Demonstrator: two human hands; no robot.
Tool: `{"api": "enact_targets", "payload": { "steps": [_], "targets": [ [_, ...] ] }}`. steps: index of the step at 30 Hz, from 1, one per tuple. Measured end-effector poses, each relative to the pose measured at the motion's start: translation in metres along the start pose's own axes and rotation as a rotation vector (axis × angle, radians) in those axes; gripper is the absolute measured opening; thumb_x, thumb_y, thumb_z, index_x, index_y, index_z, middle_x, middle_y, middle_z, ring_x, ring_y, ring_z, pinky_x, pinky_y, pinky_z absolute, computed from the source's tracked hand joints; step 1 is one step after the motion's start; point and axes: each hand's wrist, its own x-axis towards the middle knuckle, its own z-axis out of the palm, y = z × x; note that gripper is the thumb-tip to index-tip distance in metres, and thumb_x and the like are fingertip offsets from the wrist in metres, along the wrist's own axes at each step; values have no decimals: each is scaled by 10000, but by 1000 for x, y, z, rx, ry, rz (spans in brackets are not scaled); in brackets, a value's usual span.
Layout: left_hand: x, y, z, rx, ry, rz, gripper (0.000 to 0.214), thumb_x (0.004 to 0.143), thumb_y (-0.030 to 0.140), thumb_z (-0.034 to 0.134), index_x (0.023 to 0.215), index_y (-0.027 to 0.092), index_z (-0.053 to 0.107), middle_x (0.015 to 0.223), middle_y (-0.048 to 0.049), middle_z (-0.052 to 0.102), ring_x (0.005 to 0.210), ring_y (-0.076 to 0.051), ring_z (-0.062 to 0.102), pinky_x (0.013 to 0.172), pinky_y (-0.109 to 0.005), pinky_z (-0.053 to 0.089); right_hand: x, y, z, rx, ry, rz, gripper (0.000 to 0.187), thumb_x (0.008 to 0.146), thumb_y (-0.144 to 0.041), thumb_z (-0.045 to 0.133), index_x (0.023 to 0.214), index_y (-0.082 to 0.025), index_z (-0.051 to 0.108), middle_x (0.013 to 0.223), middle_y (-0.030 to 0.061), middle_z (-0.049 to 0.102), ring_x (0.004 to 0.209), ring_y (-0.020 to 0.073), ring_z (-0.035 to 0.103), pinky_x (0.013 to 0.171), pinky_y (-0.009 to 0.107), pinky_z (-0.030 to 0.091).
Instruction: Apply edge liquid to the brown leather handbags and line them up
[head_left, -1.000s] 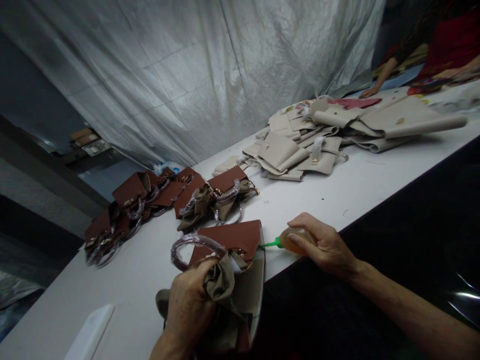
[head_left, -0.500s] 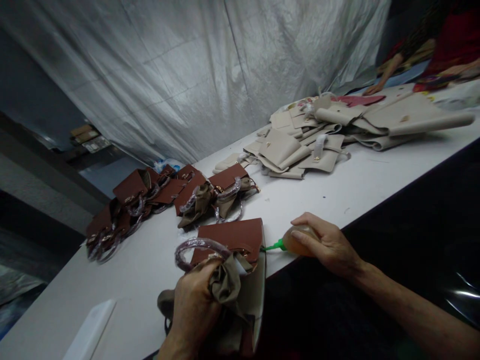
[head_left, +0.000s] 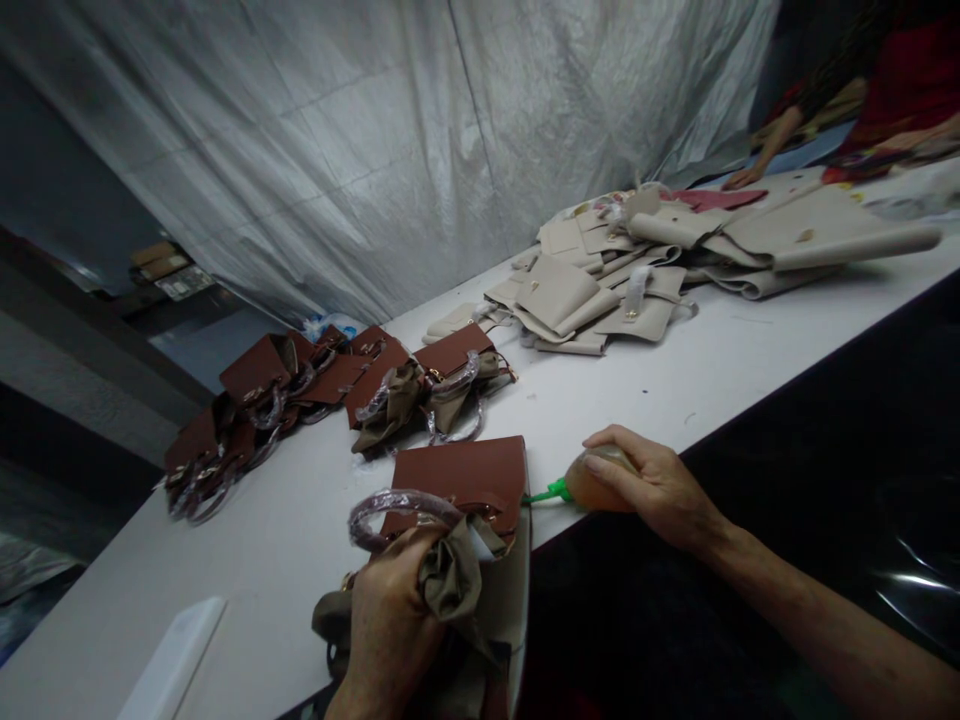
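Our right fingers (head_left: pixel 626 483) grip a bottle (head_left: pixel 589 492), our left fingers (head_left: pixel 414 556) clutch a bag (head_left: pixel 461 470); markings on a box (head_left: pixel 184 283) look blurred.

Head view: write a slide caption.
Left hand grips a brown, cloth-lined bag; right hand holds a green-nozzled amber bottle at its edge.

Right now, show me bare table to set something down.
Two bare patches: one between the brown bags and the white slab; another, bar small specks, between the beige pieces and the bottle. Crowded: along the curtain and around the left hand.
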Motion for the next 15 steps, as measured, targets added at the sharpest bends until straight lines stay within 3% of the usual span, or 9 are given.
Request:
{"api": "enact_targets", "payload": {
  "steps": [4, 8, 10, 12, 15],
  "targets": [
    [0, 0, 1, -13, 9, 6, 274, 761, 145, 524, 943, 203, 720, 904, -46, 768, 833, -225, 732, 674, -278, 554, -8, -1, -1, 50, 40, -13, 259, 885, -450, 569, 969, -219, 651, 869, 16, 684, 786, 203, 638, 713, 301, 493],
    [0, -1, 2, -9, 14, 15, 280, 760, 160, 531, 957, 202, 725, 934, -54, 769, 852, -234, 730, 707, -290, 562, -17, -1, -1, 25, -38, -110, 200, 904, -393, 568, 988, -229, 644, 906, 20, 675, 811, 197, 638, 738, 297, 494],
    [-1, 0, 2, -4, 13, 6, 290, 761, 158, 522, 962, 200, 727, 942, -57, 769, 860, -235, 729, 719, -294, 562, -19, -1, -1, 0, -11, -137, 181, 907, -371, 566, 993, -228, 638, 898, 22, 669, 808, 197, 637, 745, 300, 494],
    [-1, 0, 2, -14, 3, -18, 275, 763, 161, 521, 945, 198, 725, 923, -53, 769, 852, -233, 730, 699, -289, 558, -19, -1, -1, 4, 48, -123, 185, 910, -373, 562, 997, -226, 631, 897, 26, 669, 814, 201, 639, 735, 300, 497],
    [-1, 2, 2, -36, -12, -39, 252, 753, 162, 524, 910, 198, 718, 901, -47, 765, 836, -228, 729, 684, -285, 553, -17, -1, 0, 17, -6, -95, 198, 903, -391, 563, 979, -227, 645, 888, 25, 678, 801, 205, 645, 711, 300, 500]
  ]
}}
